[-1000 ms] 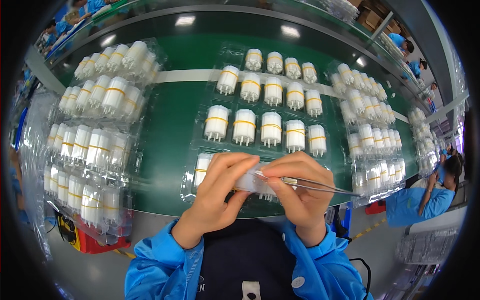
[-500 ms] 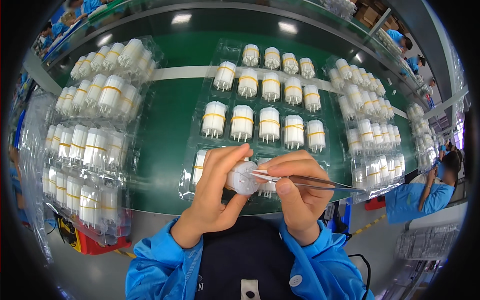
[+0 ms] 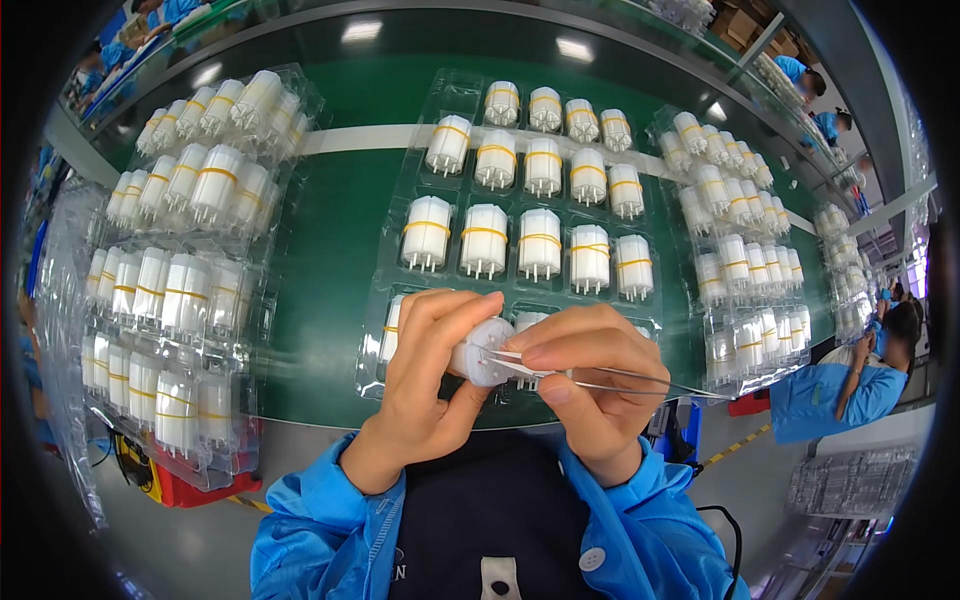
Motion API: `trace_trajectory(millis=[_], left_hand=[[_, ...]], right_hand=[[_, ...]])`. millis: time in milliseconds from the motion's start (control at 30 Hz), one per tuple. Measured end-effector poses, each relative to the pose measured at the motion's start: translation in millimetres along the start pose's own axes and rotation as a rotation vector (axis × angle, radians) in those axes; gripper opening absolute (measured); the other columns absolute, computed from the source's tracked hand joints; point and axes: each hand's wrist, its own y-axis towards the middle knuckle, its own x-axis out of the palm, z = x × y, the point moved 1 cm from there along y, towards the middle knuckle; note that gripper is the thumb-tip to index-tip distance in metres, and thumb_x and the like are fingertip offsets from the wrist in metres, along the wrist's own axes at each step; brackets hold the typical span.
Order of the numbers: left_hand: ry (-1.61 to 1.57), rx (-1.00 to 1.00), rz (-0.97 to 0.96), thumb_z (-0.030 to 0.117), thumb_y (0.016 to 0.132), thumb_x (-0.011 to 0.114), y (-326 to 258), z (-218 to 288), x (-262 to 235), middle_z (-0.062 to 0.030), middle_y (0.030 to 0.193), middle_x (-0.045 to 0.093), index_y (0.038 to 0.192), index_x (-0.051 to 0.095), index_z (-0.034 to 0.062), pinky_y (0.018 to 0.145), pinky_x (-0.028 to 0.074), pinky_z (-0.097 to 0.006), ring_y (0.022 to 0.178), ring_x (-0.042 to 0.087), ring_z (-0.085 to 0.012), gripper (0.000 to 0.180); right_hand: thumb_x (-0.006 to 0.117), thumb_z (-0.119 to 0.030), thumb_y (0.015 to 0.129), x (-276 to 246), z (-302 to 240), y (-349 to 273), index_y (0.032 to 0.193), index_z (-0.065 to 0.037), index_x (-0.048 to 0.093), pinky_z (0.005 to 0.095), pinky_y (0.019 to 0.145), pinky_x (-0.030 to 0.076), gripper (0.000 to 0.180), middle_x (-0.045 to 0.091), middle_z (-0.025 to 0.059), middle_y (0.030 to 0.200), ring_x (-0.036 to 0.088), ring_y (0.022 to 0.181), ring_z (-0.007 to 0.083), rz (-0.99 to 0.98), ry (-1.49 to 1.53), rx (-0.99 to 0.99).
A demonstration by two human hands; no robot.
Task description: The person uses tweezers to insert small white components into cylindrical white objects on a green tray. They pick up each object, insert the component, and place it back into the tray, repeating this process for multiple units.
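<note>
My left hand is closed around a white cylindrical plug unit, its round end face turned toward my right hand. Between the thumb and fingers of my right hand is a pair of metal tweezers. Their tips reach the end face of the held unit, by its pins; whether they grip a pin is too small to tell. Just beyond my hands lies a clear plastic tray holding rows of similar white units, each with a yellow band and pins pointing toward me. My hands hide part of its nearest row.
Stacked clear trays of the same units stand at the left, and more trays at the right. The green table ends just before my body. A red bin sits below at the left. A person in blue is at the right.
The tweezers have turned slightly, and their arms now look spread further apart. The held unit's end face has tilted a little. Both hands stay in nearly the same place.
</note>
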Motion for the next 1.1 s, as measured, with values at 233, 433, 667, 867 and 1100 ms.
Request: trace_trajectory(millis=[233, 433, 667, 867, 1100], left_hand=[[0.007, 0.000, -0.019, -0.005, 0.067, 0.070, 0.2, -0.6, -0.1, -0.0183, 0.113, 0.056, 0.128, 0.055, -0.0029, 0.090, 0.043, -0.042, 0.101, 0.052, -0.0353, 0.063], [0.028, 0.014, -0.011, -0.006, 0.066, 0.070, 1.2, -0.5, 0.4, -0.0183, 0.113, 0.056, 0.128, 0.055, -0.0024, 0.089, 0.043, -0.042, 0.101, 0.052, -0.0355, 0.063], [0.051, 0.012, -0.011, -0.008, 0.064, 0.070, 1.6, 0.5, 0.8, -0.0182, 0.113, 0.056, 0.128, 0.055, -0.0022, 0.090, 0.044, -0.042, 0.102, 0.052, -0.0357, 0.066], [0.057, 0.015, -0.011, -0.009, 0.063, 0.070, 0.4, -1.3, 0.8, -0.0182, 0.113, 0.056, 0.129, 0.055, -0.0023, 0.090, 0.044, -0.042, 0.102, 0.052, -0.0359, 0.067], [0.048, 0.002, -0.005, -0.008, 0.066, 0.070, 0.2, -1.8, -0.2, -0.0177, 0.114, 0.056, 0.130, 0.054, -0.0024, 0.090, 0.044, -0.041, 0.102, 0.053, -0.0354, 0.066]], right_hand=[[0.073, 0.002, 0.074, 1.9, -1.9, 1.6, 0.092, 0.002, 0.072, 0.0323, 0.070, 0.056, 0.018, 0.072, 0.0145, 0.091, 0.070, 0.081, 0.0268, -0.001, -0.016, 0.007], [0.073, 0.000, 0.077, 1.4, 1.2, 1.3, 0.092, 0.002, 0.072, 0.0312, 0.069, 0.055, 0.016, 0.071, 0.0147, 0.090, 0.070, 0.081, 0.0257, -0.015, -0.046, -0.008], [0.070, 0.001, 0.079, 2.3, 4.0, 0.6, 0.093, 0.003, 0.070, 0.0303, 0.070, 0.054, 0.014, 0.071, 0.0156, 0.090, 0.068, 0.081, 0.0238, 0.006, -0.010, 0.003], [0.070, 0.002, 0.079, 3.2, 4.4, -1.1, 0.093, 0.003, 0.070, 0.0303, 0.069, 0.054, 0.014, 0.071, 0.0157, 0.089, 0.068, 0.080, 0.0240, 0.034, 0.003, 0.005], [0.070, 0.002, 0.080, 2.2, 4.5, 1.2, 0.092, 0.004, 0.070, 0.0301, 0.068, 0.053, 0.012, 0.071, 0.0160, 0.090, 0.068, 0.079, 0.0238, -0.006, 0.025, -0.002]])
